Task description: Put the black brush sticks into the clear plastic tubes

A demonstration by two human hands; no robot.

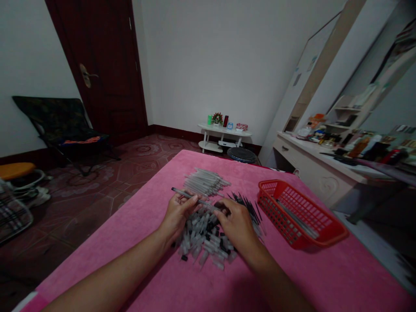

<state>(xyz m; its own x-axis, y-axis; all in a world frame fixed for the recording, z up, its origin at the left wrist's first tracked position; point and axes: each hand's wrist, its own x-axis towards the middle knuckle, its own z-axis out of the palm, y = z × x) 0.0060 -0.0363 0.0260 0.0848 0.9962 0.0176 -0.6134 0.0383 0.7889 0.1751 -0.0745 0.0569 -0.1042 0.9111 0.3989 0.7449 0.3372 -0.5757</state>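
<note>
Over the pink cloth, my left hand [175,215] pinches a clear pen [182,193] with a dark end pointing left. My right hand [236,219] is closed at the pen's other end; its fingertips hide whether a cap sits there. Below both hands spreads a heap of clear and black pen caps [208,245]. Just beyond them lies a stack of clear pen barrels [206,181]. Thin dark-tipped pen refills [248,207] fan out to the right of my right hand. Further right, a red plastic basket [279,227] contains a few pens [300,221].
The pink-covered table [136,229] reaches toward a low white stand [224,130] by the wall. A dresser [318,162] crowded with bottles stands on the right. At the left are a folding chair [65,123] and a dark red door [100,69].
</note>
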